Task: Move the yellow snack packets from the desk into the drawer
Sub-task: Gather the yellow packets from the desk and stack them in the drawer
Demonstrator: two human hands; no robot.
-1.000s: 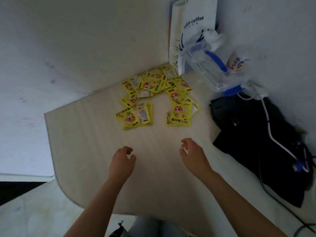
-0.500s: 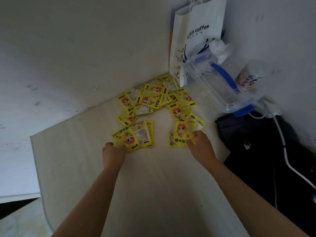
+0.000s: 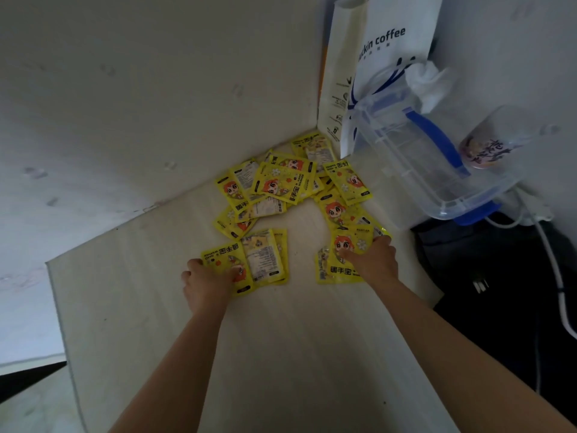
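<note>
**Mia:** What were the hands doing?

**Sam:** The left hand (image 3: 207, 281) was on the near left packet (image 3: 226, 260). Its fingers curled at the packet's edge, so it looked like it was grabbing it. The right hand (image 3: 371, 260) lay on the near right packet (image 3: 342, 257), with its thumb on the picture and its fingers over the far edge. It seemed to be pinching it too.

**Mia:** Where were all the yellow packets?

**Sam:** They were in a loose pile (image 3: 281, 195) on the desk (image 3: 156, 307), back in the corner by the walls. Some lay on top of others. A paper bag (image 3: 374, 57) and a clear plastic box (image 3: 421, 170) stood just beside them.

**Mia:** So which step was it?

**Sam:** I think it was the very first pickup. None looked put away yet.

**Mia:** What came next?

**Sam:** Probably lifting the two packets and carrying them to the drawer. I could not see the drawer at all, so the person would have to find it and open it.
</note>
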